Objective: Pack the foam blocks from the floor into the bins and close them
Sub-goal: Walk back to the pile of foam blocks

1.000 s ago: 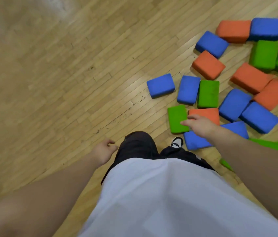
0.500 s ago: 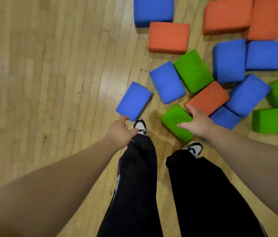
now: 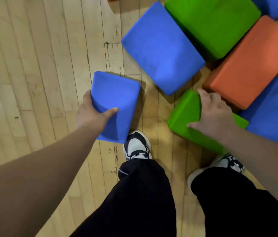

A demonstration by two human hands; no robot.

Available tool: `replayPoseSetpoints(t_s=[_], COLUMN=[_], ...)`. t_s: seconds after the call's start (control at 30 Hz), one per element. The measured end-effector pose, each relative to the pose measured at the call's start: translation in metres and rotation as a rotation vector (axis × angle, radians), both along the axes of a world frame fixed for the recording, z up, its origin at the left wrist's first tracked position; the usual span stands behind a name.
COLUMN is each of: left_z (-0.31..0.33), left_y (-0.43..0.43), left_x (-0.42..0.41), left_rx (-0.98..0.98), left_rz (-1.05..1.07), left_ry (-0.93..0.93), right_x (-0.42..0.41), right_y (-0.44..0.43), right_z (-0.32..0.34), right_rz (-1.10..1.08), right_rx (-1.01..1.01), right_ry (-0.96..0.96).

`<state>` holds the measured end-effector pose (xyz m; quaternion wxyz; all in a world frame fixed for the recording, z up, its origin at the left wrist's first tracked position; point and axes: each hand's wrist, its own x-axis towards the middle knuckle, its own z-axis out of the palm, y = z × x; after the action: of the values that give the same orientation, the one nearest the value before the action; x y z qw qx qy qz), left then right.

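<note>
Foam blocks lie on a wooden floor. My left hand (image 3: 93, 113) grips the near end of a small blue block (image 3: 116, 100), thumb on top and fingers round its left side. My right hand (image 3: 213, 113) lies spread over a green block (image 3: 186, 115), fingers curled over its far edge. Beyond them sit a bigger blue block (image 3: 162, 47), a large green block (image 3: 211, 23), an orange block (image 3: 254, 62) and another blue block (image 3: 274, 106) at the right. No bin is in view.
My two feet in black-and-white shoes (image 3: 137, 147) stand just behind the gripped blocks, the right shoe (image 3: 227, 164) partly under my forearm. Bare wooden floor (image 3: 32, 65) stretches to the left. The pile of blocks fills the upper right.
I have bent closer to the floor. My left hand has reached forward and closed on the small blue block. My right hand has settled over the green block.
</note>
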<state>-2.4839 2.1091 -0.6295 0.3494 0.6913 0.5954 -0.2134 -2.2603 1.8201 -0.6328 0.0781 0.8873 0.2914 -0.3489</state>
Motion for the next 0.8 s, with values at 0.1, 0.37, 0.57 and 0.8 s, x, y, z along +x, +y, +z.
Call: replayPoseSetpoints(t_s=[0.1,0.37,0.57,0.8], left_z=[0.021,0.065,0.15,0.369], left_y=[-0.005,-0.027,-0.056,-0.128], left_x=[-0.003,0.015,0.014,0.098], left_rx=[-0.017,-0.097,-0.093,-0.18], left_rz=[-0.146,-0.235,-0.012,-0.207], left_ry=[0.021,0.077,0.026,-0.08], right_x=[-0.004,-0.032,-0.044,0.006], right_y=[-0.009,-0.013,-0.034,-0.121], right_z=[0.012,0.051,0.119,0.332], right_rz=[-0.003,0.028,-0.203,-0.691], right_rx=[0.002,-0.003,0.146,0.214], right_ry=[-0.02,0.291,0.267,0.219])
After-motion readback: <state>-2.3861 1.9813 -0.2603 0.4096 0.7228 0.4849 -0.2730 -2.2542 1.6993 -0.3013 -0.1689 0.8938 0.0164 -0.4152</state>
